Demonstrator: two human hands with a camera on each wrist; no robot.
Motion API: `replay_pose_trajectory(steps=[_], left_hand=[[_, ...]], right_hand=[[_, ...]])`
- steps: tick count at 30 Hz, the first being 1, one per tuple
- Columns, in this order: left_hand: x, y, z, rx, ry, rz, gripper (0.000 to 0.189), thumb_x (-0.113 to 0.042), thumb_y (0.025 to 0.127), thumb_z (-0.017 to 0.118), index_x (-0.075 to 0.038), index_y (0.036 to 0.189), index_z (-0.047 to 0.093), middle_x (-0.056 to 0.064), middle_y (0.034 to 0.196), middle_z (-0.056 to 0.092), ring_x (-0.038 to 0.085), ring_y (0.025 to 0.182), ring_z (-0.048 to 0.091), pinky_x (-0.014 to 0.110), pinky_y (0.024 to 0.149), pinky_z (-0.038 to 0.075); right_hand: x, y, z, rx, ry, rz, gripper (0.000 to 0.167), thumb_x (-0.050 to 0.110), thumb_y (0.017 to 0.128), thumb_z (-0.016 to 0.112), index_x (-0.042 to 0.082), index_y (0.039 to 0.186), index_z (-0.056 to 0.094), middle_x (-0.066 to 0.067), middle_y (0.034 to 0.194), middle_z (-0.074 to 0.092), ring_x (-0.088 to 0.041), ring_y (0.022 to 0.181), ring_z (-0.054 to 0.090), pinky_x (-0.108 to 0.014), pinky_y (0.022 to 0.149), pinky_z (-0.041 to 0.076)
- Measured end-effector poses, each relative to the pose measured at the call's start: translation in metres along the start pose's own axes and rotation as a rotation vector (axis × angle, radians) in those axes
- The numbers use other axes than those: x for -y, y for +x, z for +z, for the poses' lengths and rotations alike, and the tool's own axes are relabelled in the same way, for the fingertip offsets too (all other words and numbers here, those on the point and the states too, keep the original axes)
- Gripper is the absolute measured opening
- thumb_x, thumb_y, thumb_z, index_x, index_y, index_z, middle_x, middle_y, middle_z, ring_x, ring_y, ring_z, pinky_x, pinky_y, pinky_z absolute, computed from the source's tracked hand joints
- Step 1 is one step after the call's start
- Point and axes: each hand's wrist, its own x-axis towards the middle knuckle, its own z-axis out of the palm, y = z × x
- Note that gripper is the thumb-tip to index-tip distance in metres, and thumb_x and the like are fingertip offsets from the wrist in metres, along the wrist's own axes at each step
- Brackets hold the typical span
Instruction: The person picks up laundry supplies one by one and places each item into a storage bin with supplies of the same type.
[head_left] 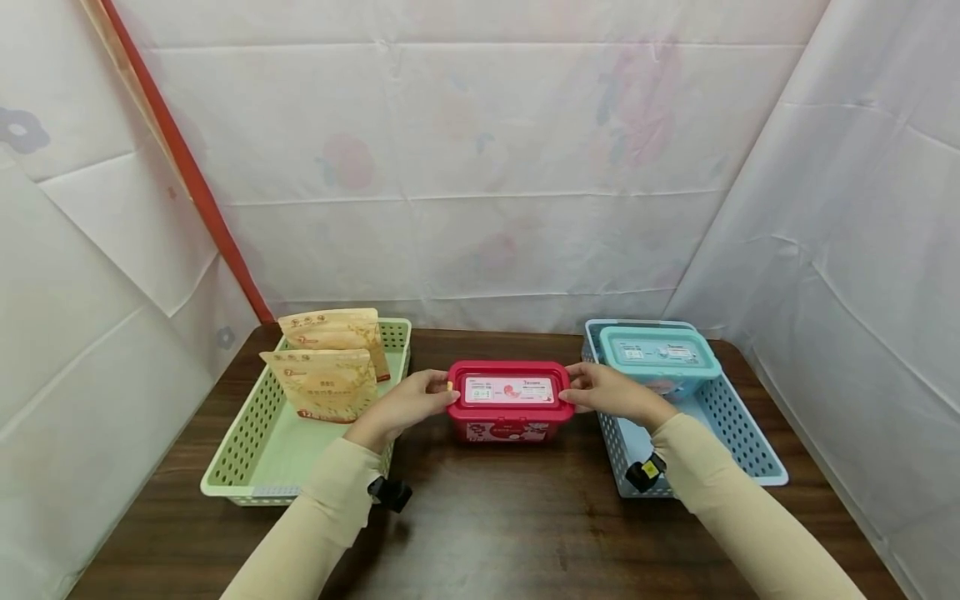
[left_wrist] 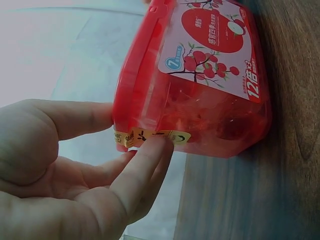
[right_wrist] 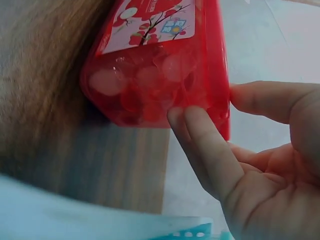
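Note:
A red lidded box of pods (head_left: 512, 392) sits on the dark wooden table between two baskets. Rounded pods show through its translucent walls. My left hand (head_left: 411, 402) holds its left end, thumb at the lid's edge and fingertips against the end wall, over a yellow seal (left_wrist: 152, 136). At the opposite end, my right hand (head_left: 617, 393) grips likewise, with its thumb on the lid rim and its fingers (right_wrist: 212, 145) on the wall below. In both wrist views the box's base is close to the table, and the lid looks closed.
To the left stands a green basket (head_left: 251, 450) with two yellow pouches (head_left: 326, 385) upright in it. A blue basket (head_left: 750, 442) on the right holds a teal lidded box (head_left: 660, 354). White sheeting (head_left: 450, 167) hangs behind the brown table (head_left: 510, 533).

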Motion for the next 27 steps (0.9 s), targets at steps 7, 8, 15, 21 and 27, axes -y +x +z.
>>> replay_pose_trajectory(steps=[7, 8, 15, 21, 27], left_hand=[[0.006, 0.004, -0.002, 0.081, -0.115, 0.011, 0.056, -0.007, 0.103, 0.052, 0.024, 0.143, 0.026, 0.037, 0.143, 0.041, 0.042, 0.13, 0.049, 0.044, 0.105, 0.045], [0.007, 0.004, -0.002, 0.086, -0.125, 0.012, 0.057, -0.007, 0.104, 0.051, 0.025, 0.143, 0.025, 0.037, 0.144, 0.039, 0.042, 0.131, 0.048, 0.044, 0.105, 0.045], [0.009, 0.005, -0.002, 0.089, -0.159, 0.007, 0.056, -0.007, 0.104, 0.052, 0.025, 0.143, 0.027, 0.037, 0.142, 0.041, 0.042, 0.129, 0.05, 0.042, 0.103, 0.046], [0.01, 0.005, 0.002, 0.077, -0.209, 0.001, 0.05, -0.006, 0.104, 0.05, 0.021, 0.143, 0.033, 0.034, 0.139, 0.047, 0.039, 0.126, 0.054, 0.04, 0.1, 0.049], [0.011, 0.005, 0.003, 0.06, -0.224, -0.008, 0.05, -0.008, 0.105, 0.05, 0.02, 0.143, 0.034, 0.033, 0.138, 0.048, 0.036, 0.122, 0.057, 0.04, 0.097, 0.051]], right_hand=[[-0.005, 0.001, 0.0, 0.022, 0.084, 0.032, 0.059, 0.019, 0.1, 0.064, -0.008, 0.147, 0.038, -0.019, 0.121, 0.061, -0.023, 0.101, 0.068, -0.05, 0.095, 0.052], [-0.005, 0.001, 0.0, 0.025, 0.087, 0.033, 0.059, 0.019, 0.1, 0.063, -0.008, 0.147, 0.038, -0.019, 0.121, 0.061, -0.023, 0.101, 0.068, -0.05, 0.095, 0.052], [-0.008, 0.0, -0.001, 0.064, 0.15, 0.039, 0.06, 0.017, 0.102, 0.06, -0.01, 0.148, 0.033, -0.021, 0.126, 0.058, -0.023, 0.103, 0.066, -0.051, 0.097, 0.05], [-0.009, 0.003, 0.0, 0.095, 0.222, 0.048, 0.058, 0.014, 0.104, 0.055, -0.012, 0.149, 0.029, -0.024, 0.129, 0.055, -0.025, 0.106, 0.065, -0.048, 0.096, 0.051], [-0.01, 0.003, 0.002, 0.097, 0.234, 0.037, 0.056, 0.017, 0.105, 0.053, -0.012, 0.147, 0.03, -0.025, 0.128, 0.054, -0.024, 0.102, 0.063, -0.045, 0.095, 0.053]])
